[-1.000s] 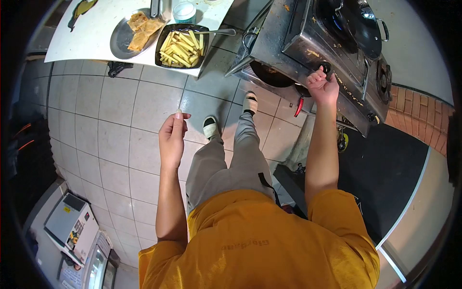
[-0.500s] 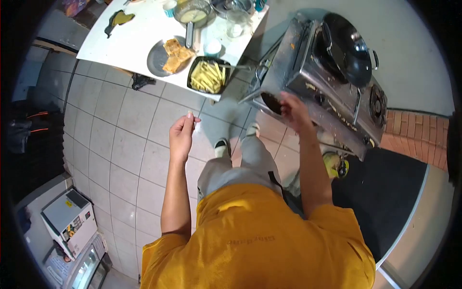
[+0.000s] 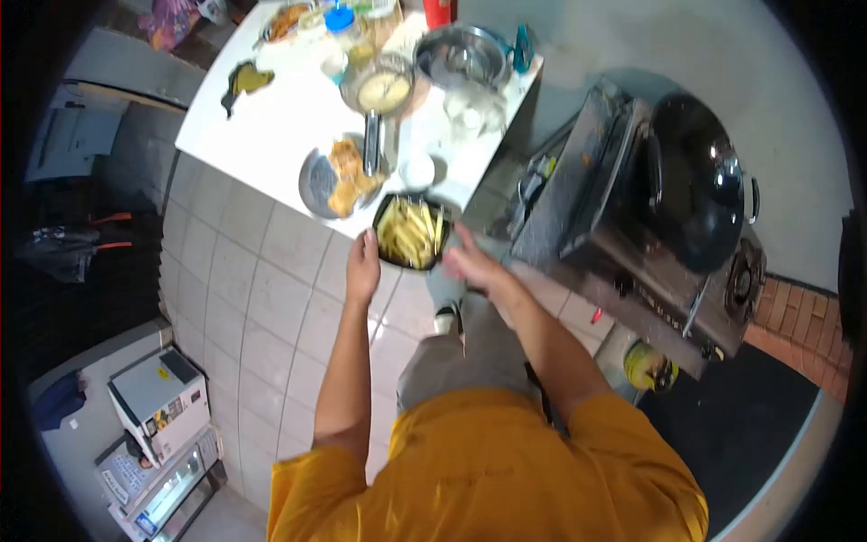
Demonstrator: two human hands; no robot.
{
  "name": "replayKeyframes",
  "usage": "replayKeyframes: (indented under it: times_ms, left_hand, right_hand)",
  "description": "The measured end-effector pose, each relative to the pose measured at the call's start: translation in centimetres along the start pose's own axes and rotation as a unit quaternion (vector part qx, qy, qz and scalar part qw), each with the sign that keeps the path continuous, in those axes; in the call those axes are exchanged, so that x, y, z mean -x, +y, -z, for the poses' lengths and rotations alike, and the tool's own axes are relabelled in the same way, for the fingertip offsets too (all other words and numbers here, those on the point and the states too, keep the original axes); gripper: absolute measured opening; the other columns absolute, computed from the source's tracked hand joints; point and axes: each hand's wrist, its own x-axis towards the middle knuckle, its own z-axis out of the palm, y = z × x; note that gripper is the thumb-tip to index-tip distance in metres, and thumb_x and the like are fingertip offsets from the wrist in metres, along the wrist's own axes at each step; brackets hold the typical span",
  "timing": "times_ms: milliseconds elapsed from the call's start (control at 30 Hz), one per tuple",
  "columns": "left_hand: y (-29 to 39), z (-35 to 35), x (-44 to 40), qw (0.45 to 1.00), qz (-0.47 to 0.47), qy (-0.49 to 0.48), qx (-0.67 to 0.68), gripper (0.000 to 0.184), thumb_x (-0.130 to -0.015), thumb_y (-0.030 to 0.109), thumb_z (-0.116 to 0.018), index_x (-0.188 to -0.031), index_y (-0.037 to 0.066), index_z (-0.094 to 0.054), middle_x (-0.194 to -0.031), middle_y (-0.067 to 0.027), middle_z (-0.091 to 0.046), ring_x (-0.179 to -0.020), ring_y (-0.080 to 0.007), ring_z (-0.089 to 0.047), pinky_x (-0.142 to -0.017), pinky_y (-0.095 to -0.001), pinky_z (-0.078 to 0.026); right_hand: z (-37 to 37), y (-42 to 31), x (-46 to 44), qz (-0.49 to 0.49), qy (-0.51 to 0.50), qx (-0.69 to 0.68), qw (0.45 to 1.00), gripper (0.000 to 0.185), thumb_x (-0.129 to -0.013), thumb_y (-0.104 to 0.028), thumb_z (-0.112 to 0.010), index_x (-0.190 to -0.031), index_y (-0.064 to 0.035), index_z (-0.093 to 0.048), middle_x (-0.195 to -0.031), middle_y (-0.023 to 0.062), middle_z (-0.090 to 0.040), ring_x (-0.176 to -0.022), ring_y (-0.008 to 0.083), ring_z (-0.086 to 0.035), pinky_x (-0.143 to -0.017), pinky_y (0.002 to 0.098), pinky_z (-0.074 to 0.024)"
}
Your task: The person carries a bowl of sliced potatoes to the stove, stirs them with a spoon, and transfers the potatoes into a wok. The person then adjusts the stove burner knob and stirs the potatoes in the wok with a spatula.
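A black tray (image 3: 377,252) of pale cut potato sticks (image 3: 411,233) is at the near corner of the white table, its near side reaching past the table edge. My left hand (image 3: 363,267) is closed on the tray's left side, thumb along the rim. At the right side my right hand (image 3: 473,264) grips the tray too, its fingers partly blurred. Just behind the tray stands a white cup (image 3: 417,170). Left of it is a round grey plate (image 3: 318,182) with browned flat pieces of food (image 3: 344,161).
On the white table (image 3: 271,135) are a pan of pale batter (image 3: 383,92), a steel bowl (image 3: 462,56) and a blue-lidded jar (image 3: 341,20). To the right, a black wok (image 3: 694,181) sits on a metal gas stove (image 3: 623,244). Tiled floor (image 3: 298,334) lies below.
Both hands have come to the tray; the right one moved left from beside the stove, and the dark oval thing it held no longer shows. The tray has shifted toward me past the table edge.
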Motion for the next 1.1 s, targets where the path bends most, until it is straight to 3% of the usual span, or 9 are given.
replayKeyframes:
  times_ms: [100, 300, 467, 633, 700, 767, 833, 933, 1100]
  left_hand:
    - [0.3, -0.7, -0.4, 0.999, 0.035, -0.021, 0.029, 0.052, -0.097, 0.04, -0.036, -0.124, -0.003, -0.048, -0.119, -0.0149, -0.054, -0.113, -0.0207, -0.049, -0.098, -0.0301, -0.035]
    - [1.5, -0.6, -1.5, 0.991, 0.091, -0.088, 0.052, 0.058, -0.097, 0.044, -0.033, -0.131, -0.003, -0.039, -0.126, -0.0161, -0.049, -0.117, -0.0217, -0.044, -0.1, -0.0304, -0.032]
    - [0.7, 0.2, -2.0, 0.986, 0.067, -0.126, 0.09, 0.059, -0.097, 0.045, -0.031, -0.13, -0.003, -0.04, -0.123, -0.0147, -0.049, -0.114, -0.0198, -0.044, -0.099, -0.0295, -0.032]
    - [1.4, 3.2, -1.6, 0.971, 0.053, -0.204, 0.109, 0.054, -0.097, 0.045, -0.032, -0.12, -0.001, -0.046, -0.111, -0.0094, -0.052, -0.106, -0.017, -0.046, -0.094, -0.0289, -0.035]
    - [1.7, 4.9, -1.3, 0.961, 0.02, -0.238, 0.143, 0.05, -0.097, 0.045, -0.035, -0.116, 0.001, -0.047, -0.107, -0.0068, -0.052, -0.105, -0.0157, -0.046, -0.093, -0.0274, -0.035]
    - [1.4, 6.3, -1.2, 0.909, 0.107, -0.333, 0.228, 0.047, -0.096, 0.043, -0.039, -0.116, 0.002, -0.048, -0.108, -0.0061, -0.051, -0.106, -0.0147, -0.045, -0.092, -0.0284, -0.036]
    - [3.1, 7.5, -0.7, 0.887, 0.121, -0.378, 0.235, 0.049, -0.094, 0.042, -0.043, -0.122, 0.002, -0.046, -0.115, -0.0078, -0.053, -0.109, -0.0174, -0.05, -0.091, -0.0325, -0.042]
    - [4.4, 8.7, 0.6, 0.786, 0.197, -0.492, 0.319, 0.054, -0.091, 0.043, -0.048, -0.126, 0.002, -0.045, -0.12, -0.0126, -0.056, -0.104, -0.0209, -0.06, -0.087, -0.0339, -0.052]
    - [6.5, 9.2, 2.5, 0.774, 0.169, -0.548, 0.268, 0.05, -0.091, 0.039, -0.047, -0.122, 0.0, -0.049, -0.113, -0.0128, -0.06, -0.096, -0.0217, -0.063, -0.081, -0.0334, -0.054]
  right_hand:
    - [-0.1, -0.9, -0.2, -0.016, -0.05, -0.014, 0.999, 0.077, -0.089, -0.021, -0.043, -0.144, -0.0115, 0.009, -0.098, 0.0161, -0.058, -0.071, 0.0212, -0.063, -0.06, 0.031, -0.0501]
    - [-1.2, -1.5, -1.2, -0.027, 0.0, 0.009, 1.0, 0.074, -0.09, -0.02, -0.041, -0.144, -0.0122, 0.009, -0.1, 0.0171, -0.057, -0.067, 0.0198, -0.062, -0.06, 0.0312, -0.0519]
    - [-1.6, 1.4, -2.5, 0.112, 0.06, 0.179, 0.976, 0.061, -0.09, -0.013, -0.037, -0.143, -0.0095, -0.007, -0.099, 0.0176, -0.057, -0.064, 0.0188, -0.061, -0.06, 0.0304, -0.0521]
    - [-4.5, -1.0, 2.6, 0.06, 0.079, 0.066, 0.993, 0.056, -0.088, -0.01, -0.036, -0.141, -0.0066, -0.018, -0.101, 0.0167, -0.056, -0.065, 0.0191, -0.061, -0.061, 0.0294, -0.052]
    - [-5.6, -1.2, 5.1, 0.109, 0.105, 0.046, 0.987, 0.054, -0.084, -0.012, -0.04, -0.135, 0.0003, -0.025, -0.096, 0.0179, -0.06, -0.068, 0.0176, -0.061, -0.06, 0.0308, -0.0509]
    - [-7.1, -1.3, 7.7, 0.165, 0.106, 0.024, 0.98, 0.051, -0.083, -0.01, -0.039, -0.132, 0.0013, -0.03, -0.095, 0.0162, -0.059, -0.068, 0.0167, -0.06, -0.06, 0.0299, -0.0512]
    - [-9.0, -3.7, 11.0, 0.176, 0.152, 0.01, 0.973, 0.048, -0.082, -0.008, -0.039, -0.128, 0.0021, -0.034, -0.092, 0.0144, -0.059, -0.068, 0.0174, -0.06, -0.06, 0.0298, -0.0512]
    - [-10.8, -3.7, 15.2, 0.159, 0.148, -0.007, 0.976, 0.047, -0.082, -0.009, -0.04, -0.127, 0.0022, -0.034, -0.085, 0.013, -0.059, -0.065, 0.0168, -0.06, -0.057, 0.0302, -0.0501]
    - [-13.6, -4.0, 20.0, 0.194, 0.218, -0.024, 0.956, 0.048, -0.085, -0.013, -0.043, -0.13, 0.0007, -0.034, -0.078, 0.0098, -0.06, -0.057, 0.0159, -0.057, -0.055, 0.0294, -0.049]
